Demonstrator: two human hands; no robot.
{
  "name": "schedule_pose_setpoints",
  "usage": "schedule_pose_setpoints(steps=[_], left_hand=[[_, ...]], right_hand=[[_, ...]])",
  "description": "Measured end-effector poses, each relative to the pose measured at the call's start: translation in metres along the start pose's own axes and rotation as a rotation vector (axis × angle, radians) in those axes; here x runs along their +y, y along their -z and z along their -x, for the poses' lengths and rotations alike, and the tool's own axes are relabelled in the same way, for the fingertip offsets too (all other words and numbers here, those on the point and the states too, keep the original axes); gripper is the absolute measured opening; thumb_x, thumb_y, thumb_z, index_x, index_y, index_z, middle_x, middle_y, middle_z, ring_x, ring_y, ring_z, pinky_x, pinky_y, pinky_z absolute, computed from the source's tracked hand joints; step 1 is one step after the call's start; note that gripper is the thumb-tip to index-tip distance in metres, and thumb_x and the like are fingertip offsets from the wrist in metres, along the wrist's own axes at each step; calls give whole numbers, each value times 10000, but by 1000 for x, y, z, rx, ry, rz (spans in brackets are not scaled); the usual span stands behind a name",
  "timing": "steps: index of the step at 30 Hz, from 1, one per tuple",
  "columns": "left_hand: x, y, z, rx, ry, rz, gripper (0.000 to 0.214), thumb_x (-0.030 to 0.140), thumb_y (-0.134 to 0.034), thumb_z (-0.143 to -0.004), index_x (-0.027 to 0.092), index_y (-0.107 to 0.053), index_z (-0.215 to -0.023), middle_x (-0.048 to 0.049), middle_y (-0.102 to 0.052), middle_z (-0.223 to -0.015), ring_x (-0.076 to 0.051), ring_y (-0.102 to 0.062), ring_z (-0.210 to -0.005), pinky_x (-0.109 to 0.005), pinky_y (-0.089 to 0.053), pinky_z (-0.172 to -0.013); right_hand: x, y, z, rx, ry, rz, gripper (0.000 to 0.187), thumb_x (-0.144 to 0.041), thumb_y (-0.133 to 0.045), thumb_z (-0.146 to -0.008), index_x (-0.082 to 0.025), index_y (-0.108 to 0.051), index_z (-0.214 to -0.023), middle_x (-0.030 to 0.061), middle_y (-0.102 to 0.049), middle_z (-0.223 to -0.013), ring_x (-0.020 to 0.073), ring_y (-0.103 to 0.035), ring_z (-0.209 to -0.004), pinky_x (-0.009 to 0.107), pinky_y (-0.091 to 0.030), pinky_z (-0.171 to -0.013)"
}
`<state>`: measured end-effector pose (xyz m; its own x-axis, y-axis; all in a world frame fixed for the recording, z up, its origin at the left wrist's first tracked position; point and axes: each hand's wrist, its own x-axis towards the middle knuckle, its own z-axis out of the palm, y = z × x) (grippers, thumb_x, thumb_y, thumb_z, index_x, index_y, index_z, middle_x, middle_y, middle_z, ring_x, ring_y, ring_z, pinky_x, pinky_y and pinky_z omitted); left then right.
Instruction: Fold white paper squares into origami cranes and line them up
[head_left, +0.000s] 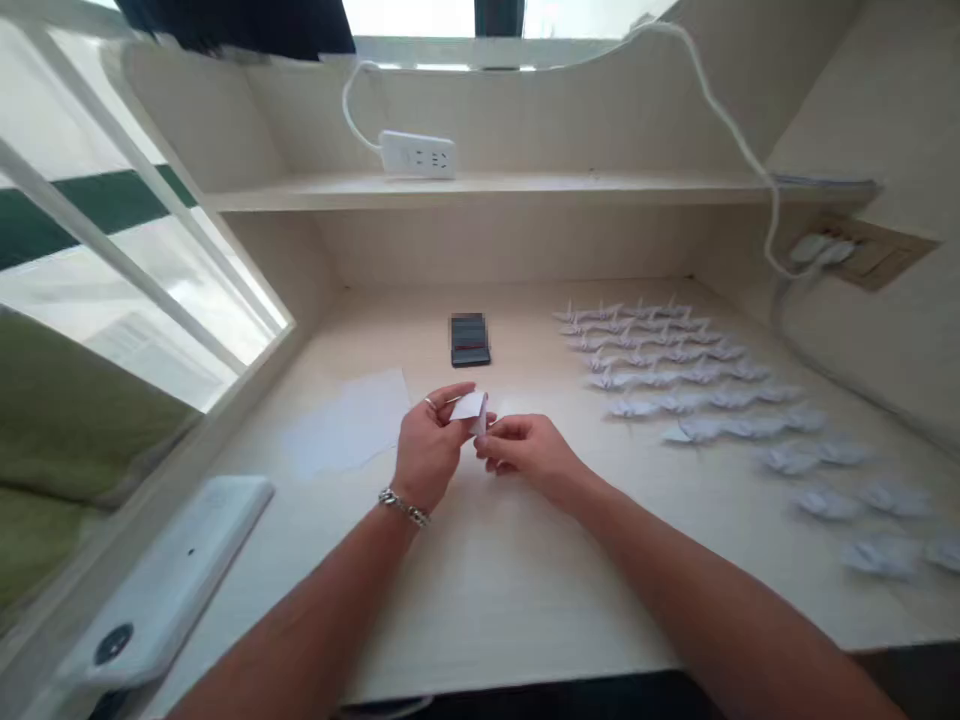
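Observation:
A small piece of folded white paper (469,406) is held up over the middle of the desk. My left hand (431,440), with a ring and a chain bracelet, pinches it from the left. The fingertips of my right hand (529,450) are closed on its lower right edge. Flat white paper sheets (349,425) lie to the left of my hands. On the right, several rows of folded white paper cranes (682,375) spread over the desk.
A dark phone-like device (469,340) lies beyond my hands. Along the left edge rests a long white device (172,570). On the shelf above sits a white power strip (417,155); its cable runs to a wall socket (862,250) at right.

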<state>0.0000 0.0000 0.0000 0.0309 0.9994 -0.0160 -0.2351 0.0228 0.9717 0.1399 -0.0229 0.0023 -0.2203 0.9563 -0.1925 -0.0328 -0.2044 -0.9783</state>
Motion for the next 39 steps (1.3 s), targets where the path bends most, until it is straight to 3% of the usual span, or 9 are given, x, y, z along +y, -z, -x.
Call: schedule_pose_setpoints(steps=[4,9,12,16,23,32,39], left_hand=[[2,-1,0,27,25,15,411,140,-761,-646,137,-625,-1034,-55,-739,-827,-181,-705,-705,-290,-561,-643],[5,-4,2,24,84,7,373,198,-773,-656,99,-643,-991,-69,-734,-790,-167,-698,-663,-306,-562,-695],[6,-4,4,-37,97,-49,351,159,-739,-663,92,-650,-996,-69,-731,-755,-181,-698,-646,-317,-560,-675],[6,-3,5,-118,-1,-138,351,59,-666,-647,106,-656,-994,-49,-727,-703,-182,-696,-657,-286,-543,-642],[4,-1,8,-184,-167,-213,148,145,-688,-723,150,-616,-853,-19,-708,-653,-159,-679,-602,-244,-517,-562],[4,-1,6,-195,-116,-208,210,192,-770,-674,126,-655,-837,-51,-728,-751,-180,-692,-689,-272,-534,-626],[4,-1,4,-166,-37,-307,328,435,-705,-763,112,-656,-784,-30,-663,-647,-102,-573,-559,-209,-429,-523]], right_hand=[[1,8,-2,-41,50,97,224,-353,-742,-681,-150,-647,-679,4,-616,-628,115,-557,-588,251,-453,-575],[5,20,-9,231,352,190,243,-406,-683,-761,-169,-686,-816,34,-673,-729,148,-602,-650,266,-475,-582],[7,21,-12,253,423,181,238,-364,-696,-754,-177,-715,-900,42,-695,-787,151,-617,-674,261,-483,-584],[10,20,-14,191,394,94,195,-302,-712,-730,-176,-734,-877,40,-708,-778,148,-622,-661,251,-480,-562],[9,20,-13,161,417,35,117,-210,-712,-703,-186,-739,-814,29,-716,-787,137,-628,-650,248,-483,-571],[8,23,-14,134,363,46,151,-216,-711,-705,-165,-736,-844,22,-700,-669,136,-626,-605,255,-488,-582],[7,21,-12,84,256,91,247,-393,-691,-763,-158,-693,-837,29,-686,-680,148,-649,-646,243,-484,-571]])
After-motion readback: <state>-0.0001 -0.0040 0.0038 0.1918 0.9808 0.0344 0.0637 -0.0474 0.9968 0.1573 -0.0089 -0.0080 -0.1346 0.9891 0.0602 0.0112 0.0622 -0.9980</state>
